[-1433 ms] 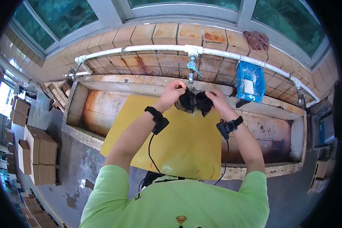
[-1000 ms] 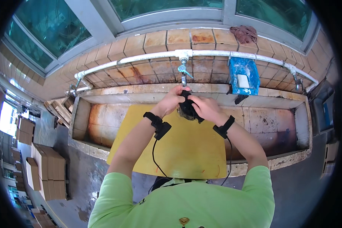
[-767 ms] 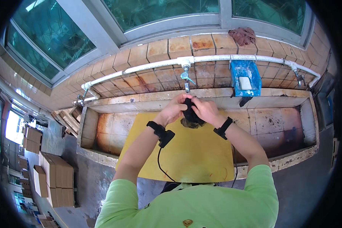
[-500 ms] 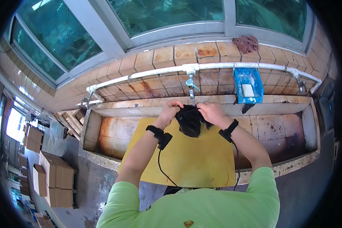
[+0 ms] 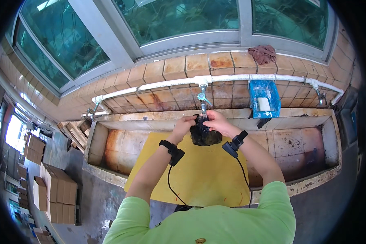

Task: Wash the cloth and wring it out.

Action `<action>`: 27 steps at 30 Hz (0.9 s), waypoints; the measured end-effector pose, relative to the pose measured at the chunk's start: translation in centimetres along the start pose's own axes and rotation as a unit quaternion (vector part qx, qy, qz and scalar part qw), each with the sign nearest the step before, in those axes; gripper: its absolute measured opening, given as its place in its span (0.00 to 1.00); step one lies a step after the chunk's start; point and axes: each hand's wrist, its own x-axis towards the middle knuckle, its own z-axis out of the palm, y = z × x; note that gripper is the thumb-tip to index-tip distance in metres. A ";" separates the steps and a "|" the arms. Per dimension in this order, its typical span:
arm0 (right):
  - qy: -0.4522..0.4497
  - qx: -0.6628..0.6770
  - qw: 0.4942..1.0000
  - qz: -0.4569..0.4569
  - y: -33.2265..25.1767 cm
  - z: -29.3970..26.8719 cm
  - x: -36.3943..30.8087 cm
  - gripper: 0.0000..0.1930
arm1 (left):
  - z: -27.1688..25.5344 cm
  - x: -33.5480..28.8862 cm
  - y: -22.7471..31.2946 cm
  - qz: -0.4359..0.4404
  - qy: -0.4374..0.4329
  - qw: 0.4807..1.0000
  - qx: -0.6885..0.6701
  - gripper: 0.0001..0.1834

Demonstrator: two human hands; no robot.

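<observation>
A limp black cloth-like piece [image 5: 206, 138] hangs just below the middle tap [image 5: 203, 99], over the yellow board [image 5: 199, 175]. Its lower part looks rounded and bulging; I cannot make out its exact kind. My left hand [image 5: 185, 126] pinches its upper left edge, fingers closed. On the other side, my right hand [image 5: 219, 123] has its thumb and fingers closed on the upper right part, close to the spout. Something clear and shiny, like water, shows between the spout and the black piece. Black bands with small boxes sit on both wrists.
A long tiled trough [image 5: 288, 140] with rust stains runs under the board. White pipe [image 5: 162, 83] crosses the wall above. A blue basket [image 5: 265, 97] holds a white soap bar [image 5: 264, 104]. A brown rag [image 5: 262, 54] lies on the ledge. Cartons [image 5: 59, 191] stand at left.
The black piece now bunches wider and rounder under the spout. My right hand has shifted left and turned inward over it, closer to my left hand. The view has tilted slightly upward.
</observation>
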 end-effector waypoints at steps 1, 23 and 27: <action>-0.012 0.005 1.000 -0.002 -0.5 0.1 -0.5 0.18 | 0.1 -0.4 0.8 -0.050 -0.002 0.997 -0.066 0.24; 0.128 -0.274 0.942 -0.144 -7.6 -2.5 -3.9 0.18 | 6.9 1.7 1.7 0.151 0.032 0.975 0.160 0.14; 0.145 -0.249 0.949 -0.124 -7.7 -0.8 -4.0 0.15 | 6.8 2.0 0.7 0.123 0.094 0.982 0.107 0.12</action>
